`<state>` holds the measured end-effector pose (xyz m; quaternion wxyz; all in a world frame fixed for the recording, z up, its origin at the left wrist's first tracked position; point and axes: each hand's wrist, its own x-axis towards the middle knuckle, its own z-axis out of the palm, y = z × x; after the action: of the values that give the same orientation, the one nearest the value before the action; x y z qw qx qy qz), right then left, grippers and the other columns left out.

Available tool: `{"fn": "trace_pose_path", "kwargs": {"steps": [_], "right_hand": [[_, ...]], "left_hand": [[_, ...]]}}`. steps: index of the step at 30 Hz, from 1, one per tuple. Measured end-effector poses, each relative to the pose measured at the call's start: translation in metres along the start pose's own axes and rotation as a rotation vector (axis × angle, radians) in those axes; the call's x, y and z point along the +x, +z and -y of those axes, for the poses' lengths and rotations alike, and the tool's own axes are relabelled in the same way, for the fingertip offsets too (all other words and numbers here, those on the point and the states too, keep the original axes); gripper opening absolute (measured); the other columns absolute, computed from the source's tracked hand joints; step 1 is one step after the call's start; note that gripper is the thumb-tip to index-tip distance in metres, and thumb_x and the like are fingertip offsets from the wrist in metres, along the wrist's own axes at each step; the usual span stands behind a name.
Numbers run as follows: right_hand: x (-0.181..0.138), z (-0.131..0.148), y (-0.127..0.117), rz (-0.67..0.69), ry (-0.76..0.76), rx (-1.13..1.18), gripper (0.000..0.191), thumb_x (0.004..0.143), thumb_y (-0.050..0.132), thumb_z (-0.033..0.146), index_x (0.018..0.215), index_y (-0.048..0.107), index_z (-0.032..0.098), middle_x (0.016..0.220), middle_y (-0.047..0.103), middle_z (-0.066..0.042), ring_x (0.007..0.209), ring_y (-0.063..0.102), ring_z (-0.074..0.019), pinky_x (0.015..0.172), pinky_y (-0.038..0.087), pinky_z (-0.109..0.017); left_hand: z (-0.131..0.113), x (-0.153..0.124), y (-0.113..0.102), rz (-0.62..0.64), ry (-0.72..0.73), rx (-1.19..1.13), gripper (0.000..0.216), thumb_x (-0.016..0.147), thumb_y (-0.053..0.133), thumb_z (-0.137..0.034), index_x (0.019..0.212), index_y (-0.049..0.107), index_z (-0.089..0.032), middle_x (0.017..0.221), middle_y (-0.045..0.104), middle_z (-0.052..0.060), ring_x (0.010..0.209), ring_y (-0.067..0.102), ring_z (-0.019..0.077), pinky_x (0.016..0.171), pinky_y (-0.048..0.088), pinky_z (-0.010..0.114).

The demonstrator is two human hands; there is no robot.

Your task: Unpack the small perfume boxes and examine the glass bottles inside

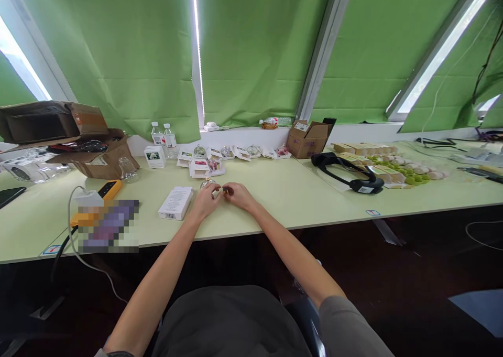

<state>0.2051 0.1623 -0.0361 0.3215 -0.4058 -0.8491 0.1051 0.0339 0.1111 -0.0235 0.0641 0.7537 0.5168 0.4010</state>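
My left hand (205, 202) is over the table near its front edge, thumb and fingers pinched together. What they hold, if anything, is too small to make out. Just behind those fingers stands a clear, round glass piece with a gold top (208, 181), partly hidden by the hand. My right hand (240, 196) is closed, its fingertips around a small dark piece with a gold edge (225, 191). The two hands' fingertips nearly meet. To the left of my left hand lies a closed white box (176, 202) with printed text.
Opened white boxes with small glass pieces (207, 166) line the back. Further left are bottles (169, 137), a brown carton (96, 158) and an orange power strip (112, 189). A black headset (348, 172) and egg trays (416, 171) lie right, past a small carton (307, 139).
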Motion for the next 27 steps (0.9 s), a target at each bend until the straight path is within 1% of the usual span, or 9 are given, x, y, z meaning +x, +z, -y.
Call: {"fn": "trace_pose_path", "kwargs": {"steps": [3,5,7,9,12,14,15,20,27], "right_hand": [[0.000,-0.001,0.002,0.003,-0.016,0.047,0.033,0.078,0.057,0.013,0.109,0.063,0.020,0.080,0.066,0.000,0.068,0.056,-0.0124,0.066,0.042,-0.022],[0.001,-0.002,0.004,0.002,-0.002,0.123,0.042,0.078,0.057,0.013,0.120,0.055,0.019,0.084,0.067,-0.001,0.067,0.058,-0.0121,0.066,0.044,-0.023],[0.001,-0.004,0.005,0.000,0.016,0.183,0.048,0.078,0.058,0.012,0.125,0.049,0.018,0.087,0.068,-0.001,0.069,0.060,-0.0125,0.067,0.045,-0.023],[0.001,-0.005,0.007,-0.001,0.018,0.193,0.047,0.077,0.058,0.012,0.123,0.049,0.019,0.088,0.069,-0.002,0.072,0.062,-0.0133,0.069,0.046,-0.024],[0.001,-0.007,0.007,-0.010,0.008,0.185,0.043,0.078,0.058,0.011,0.119,0.052,0.021,0.087,0.069,-0.001,0.075,0.064,-0.0140,0.071,0.047,-0.024],[0.001,-0.007,0.007,-0.013,0.006,0.190,0.042,0.078,0.058,0.011,0.118,0.052,0.021,0.088,0.070,-0.001,0.075,0.064,-0.0139,0.071,0.047,-0.024],[0.001,-0.007,0.008,-0.013,0.010,0.192,0.041,0.078,0.058,0.012,0.117,0.052,0.021,0.088,0.070,-0.001,0.075,0.064,-0.0138,0.070,0.048,-0.024],[0.003,-0.010,0.011,-0.024,0.035,0.175,0.027,0.076,0.058,0.011,0.101,0.059,0.019,0.090,0.070,-0.002,0.076,0.064,-0.0142,0.069,0.048,-0.024],[0.003,-0.009,0.009,-0.035,0.040,0.142,0.023,0.075,0.060,0.012,0.097,0.063,0.018,0.088,0.069,-0.003,0.076,0.063,-0.0147,0.071,0.047,-0.025]], "left_hand": [[-0.001,-0.001,0.002,0.057,0.003,-0.034,0.033,0.088,0.049,-0.033,0.117,0.061,-0.024,0.107,0.067,0.004,0.057,0.055,0.0124,0.070,0.046,0.028],[0.000,-0.001,0.002,0.087,-0.008,-0.041,0.038,0.088,0.048,-0.033,0.124,0.058,-0.024,0.102,0.069,0.003,0.058,0.056,0.0128,0.069,0.046,0.028],[0.001,-0.002,0.002,0.111,-0.021,-0.037,0.039,0.089,0.048,-0.033,0.124,0.059,-0.024,0.091,0.071,0.003,0.058,0.057,0.0139,0.068,0.046,0.028],[0.001,-0.002,0.002,0.128,-0.032,-0.026,0.040,0.089,0.048,-0.034,0.125,0.059,-0.023,0.085,0.071,0.003,0.059,0.057,0.0150,0.069,0.045,0.028],[0.001,-0.002,0.001,0.141,-0.040,-0.009,0.043,0.088,0.050,-0.033,0.129,0.056,-0.024,0.097,0.071,0.005,0.063,0.059,0.0158,0.072,0.045,0.029],[0.000,-0.002,0.001,0.148,-0.041,0.002,0.042,0.088,0.050,-0.032,0.129,0.056,-0.024,0.103,0.070,0.006,0.066,0.059,0.0161,0.073,0.044,0.029],[0.000,-0.002,0.001,0.152,-0.043,0.008,0.041,0.088,0.051,-0.032,0.128,0.057,-0.024,0.102,0.070,0.005,0.066,0.059,0.0163,0.072,0.044,0.029],[-0.001,-0.003,0.000,0.178,-0.044,0.042,0.035,0.087,0.052,-0.034,0.119,0.064,-0.023,0.075,0.067,0.003,0.066,0.059,0.0190,0.065,0.040,0.028],[-0.002,-0.002,-0.001,0.189,-0.044,0.058,0.033,0.087,0.052,-0.037,0.114,0.066,-0.023,0.072,0.065,0.003,0.070,0.060,0.0201,0.064,0.039,0.028]]}}
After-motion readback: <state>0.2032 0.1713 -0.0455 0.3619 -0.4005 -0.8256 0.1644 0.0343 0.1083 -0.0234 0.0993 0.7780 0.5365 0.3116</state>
